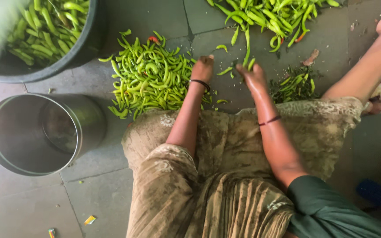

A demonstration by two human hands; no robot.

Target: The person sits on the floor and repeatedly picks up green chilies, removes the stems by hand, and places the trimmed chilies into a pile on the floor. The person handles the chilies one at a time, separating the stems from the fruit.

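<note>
My left hand (pixel 203 68) rests knuckles-down on the stone floor at the right edge of a heap of green chillies (pixel 148 77), fingers curled; what it holds is hidden. My right hand (pixel 252 74) pinches a long green chilli (pixel 247 52) that points up toward a second, larger heap of chillies (pixel 265 15) at the top. A small pile of dark green stems (pixel 294 83) lies to the right of my right hand. Several loose chillies (pixel 223 70) are scattered between my hands.
A black tub (pixel 82 48) full of green chillies sits at top left. An empty steel pot (pixel 45 132) stands below it at left. Another person's arm and foot (pixel 371 75) reach in from the right. My brown patterned skirt (pixel 225 145) covers the lower middle.
</note>
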